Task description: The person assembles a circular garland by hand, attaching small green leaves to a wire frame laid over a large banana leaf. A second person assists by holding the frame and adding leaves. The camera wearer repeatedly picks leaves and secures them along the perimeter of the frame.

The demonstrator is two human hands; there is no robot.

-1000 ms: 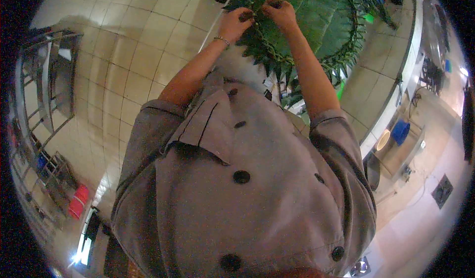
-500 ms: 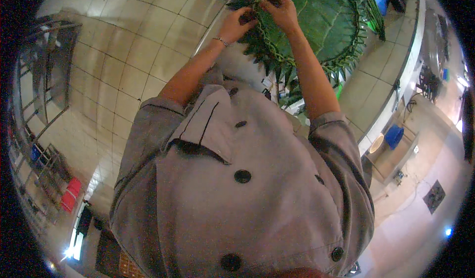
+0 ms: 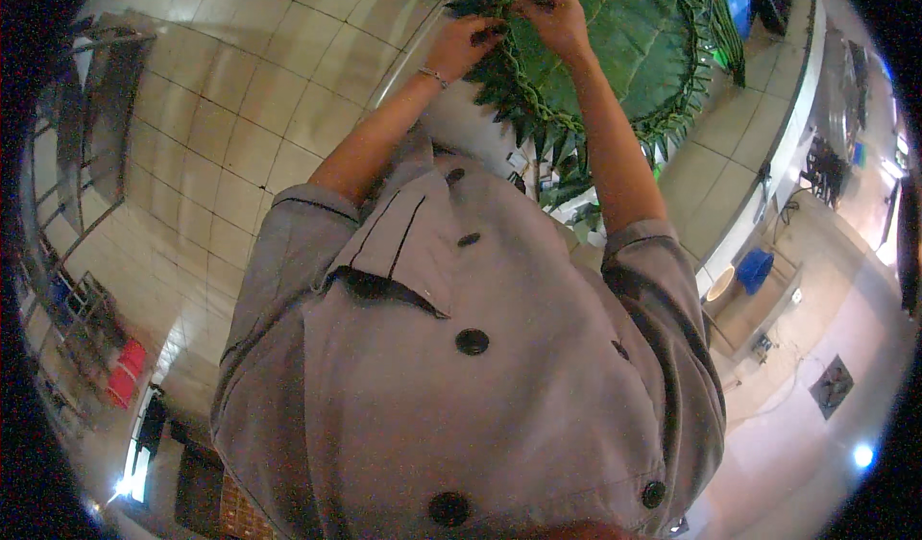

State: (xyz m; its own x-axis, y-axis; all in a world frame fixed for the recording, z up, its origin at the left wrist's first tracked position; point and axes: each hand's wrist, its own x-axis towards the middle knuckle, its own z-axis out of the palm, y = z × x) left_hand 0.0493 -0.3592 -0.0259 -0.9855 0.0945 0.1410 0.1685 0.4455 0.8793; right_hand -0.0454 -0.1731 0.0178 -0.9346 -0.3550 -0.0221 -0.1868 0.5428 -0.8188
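In the head view, a broad green leaf (image 3: 624, 50) lies at the top, partly cut off by the upper edge, with a braided rim (image 3: 528, 88) around the side nearest the person. Pointed leaf tips (image 3: 541, 144) stick out from the outer side of the rim.

The left hand (image 3: 466, 48) is at the left part of the rim, its thumb and fingers bent toward each other in a narrow grip. The right hand (image 3: 555, 19) is just beside it, over the leaf's left side, fingers curled down toward the same stretch of rim. Whether either grip is fully closed, and on which strand, I cannot tell.

A bracelet (image 3: 434, 76) circles the left wrist. Below is the person's grey shirt (image 3: 384, 415), with dark buttons. Right of the leaf hang long green strips (image 3: 730, 36), near a blue object (image 3: 735, 4). A tiled floor (image 3: 259, 108) spreads to the left; a blue tub (image 3: 756, 271) sits well apart at right.
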